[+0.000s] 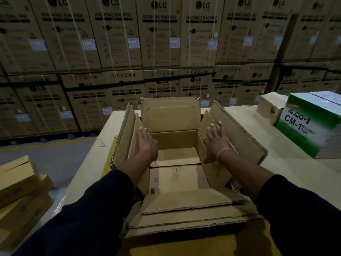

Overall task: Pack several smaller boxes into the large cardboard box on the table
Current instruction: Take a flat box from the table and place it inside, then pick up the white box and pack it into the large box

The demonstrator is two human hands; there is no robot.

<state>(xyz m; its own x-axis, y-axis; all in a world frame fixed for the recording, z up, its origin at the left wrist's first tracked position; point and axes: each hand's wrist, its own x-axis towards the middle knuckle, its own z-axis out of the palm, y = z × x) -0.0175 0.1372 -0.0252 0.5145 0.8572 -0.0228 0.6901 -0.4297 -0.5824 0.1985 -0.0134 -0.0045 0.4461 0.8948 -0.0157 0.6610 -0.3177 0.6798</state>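
Head view: large cardboard box point(175, 156) on table point(276, 137), nothing inside yet. Left hand point(146, 143) and right hand point(215, 139) — fingers spread — press side flaps outward. Risk: flaps spring back once released, blocking loading.

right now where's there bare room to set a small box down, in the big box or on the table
The large cardboard box is empty inside; its floor between the left hand and right hand is free. The table is bare between the right flap and the green CM-1 box. The far right corner is crowded.
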